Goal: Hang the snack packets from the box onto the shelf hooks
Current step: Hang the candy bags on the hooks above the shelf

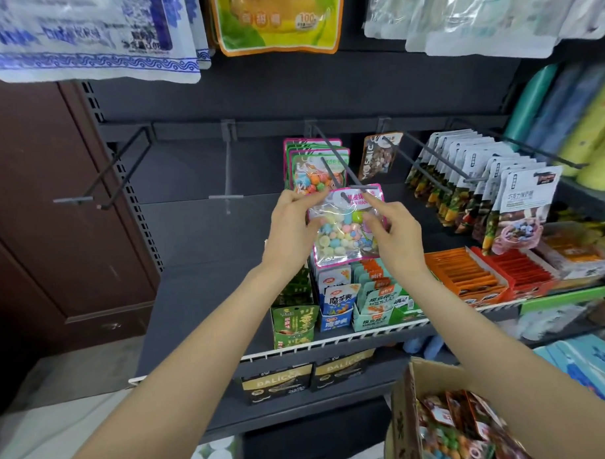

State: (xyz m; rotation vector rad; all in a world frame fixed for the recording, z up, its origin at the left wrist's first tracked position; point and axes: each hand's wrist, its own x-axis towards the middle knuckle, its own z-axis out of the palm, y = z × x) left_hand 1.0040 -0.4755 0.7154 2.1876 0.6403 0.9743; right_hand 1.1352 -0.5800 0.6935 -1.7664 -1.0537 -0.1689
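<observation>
Two hands, left hand (292, 226) and right hand (394, 233), pinch the pink-edged clear candy packet (345, 227) at nine and three o'clock, steadying its hole on the grey metal hook (336, 166).

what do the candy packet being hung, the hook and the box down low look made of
Pink-edged clear candy packet: glossy transparent plastic film, seemingly; the pastel candies show through and it glares. Both hands pinch it.
Dark grey double-prong shelf hook: probably painted metal wire; thin, straight, matt.
Brown open box: corrugated cardboard, going by its dull brown flap and raw edge.
</observation>
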